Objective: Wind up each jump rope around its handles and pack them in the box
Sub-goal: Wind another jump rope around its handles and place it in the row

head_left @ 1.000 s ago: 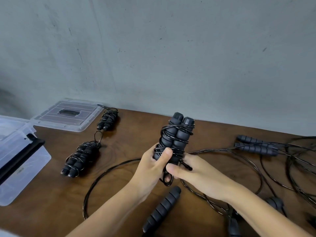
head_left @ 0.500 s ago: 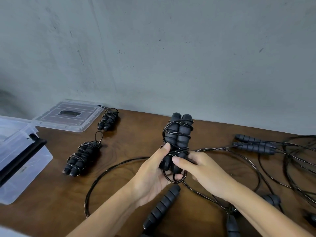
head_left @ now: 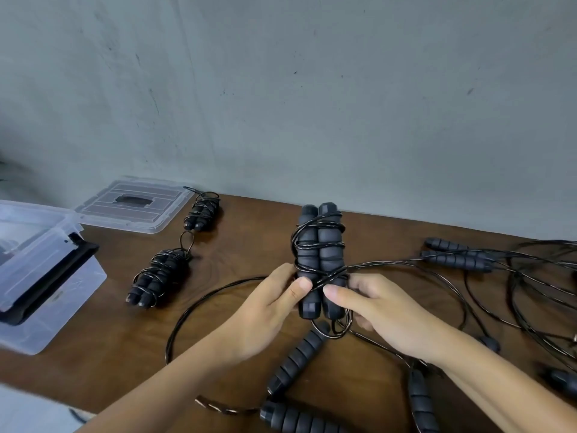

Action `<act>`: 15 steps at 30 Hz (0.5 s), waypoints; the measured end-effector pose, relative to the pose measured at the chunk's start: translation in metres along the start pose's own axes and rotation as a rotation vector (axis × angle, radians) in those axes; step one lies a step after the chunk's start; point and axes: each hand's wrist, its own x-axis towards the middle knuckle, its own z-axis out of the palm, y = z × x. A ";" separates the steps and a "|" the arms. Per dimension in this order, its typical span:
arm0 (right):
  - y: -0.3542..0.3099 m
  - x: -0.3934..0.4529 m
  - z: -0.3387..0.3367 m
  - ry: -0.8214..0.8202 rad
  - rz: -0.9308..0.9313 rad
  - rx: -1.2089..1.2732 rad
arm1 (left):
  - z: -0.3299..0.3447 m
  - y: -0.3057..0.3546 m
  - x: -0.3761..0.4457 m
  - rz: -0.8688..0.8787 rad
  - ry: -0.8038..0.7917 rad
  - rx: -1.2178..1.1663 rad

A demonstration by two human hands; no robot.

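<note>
Both thumbs now lower on gripped handle pair (head_left: 318, 260), loose handles (head_left: 296, 360) and cords (head_left: 530, 276) around.

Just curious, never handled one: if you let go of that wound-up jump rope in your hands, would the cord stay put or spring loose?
Probably springs somewhat: the cord holds open, wiry loops rather than lying flat. The wound bundle on the table kept its wraps, so a tucked end likely holds. The ribbed handles look grippy.

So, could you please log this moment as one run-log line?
left hand: grips handle pair | right hand: pinches cord | wound bundles on table: two | box: open
</note>
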 end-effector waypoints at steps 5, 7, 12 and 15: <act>0.006 -0.013 0.003 -0.022 0.018 0.140 | 0.007 -0.011 -0.008 0.099 -0.069 0.060; 0.008 -0.018 0.002 -0.040 0.012 0.122 | 0.010 -0.012 -0.011 0.134 -0.100 0.063; -0.002 -0.029 -0.001 -0.119 0.007 0.096 | 0.011 -0.009 -0.010 0.260 -0.013 0.187; -0.008 -0.033 -0.007 -0.148 0.026 -0.033 | -0.006 0.006 -0.005 0.339 0.119 0.379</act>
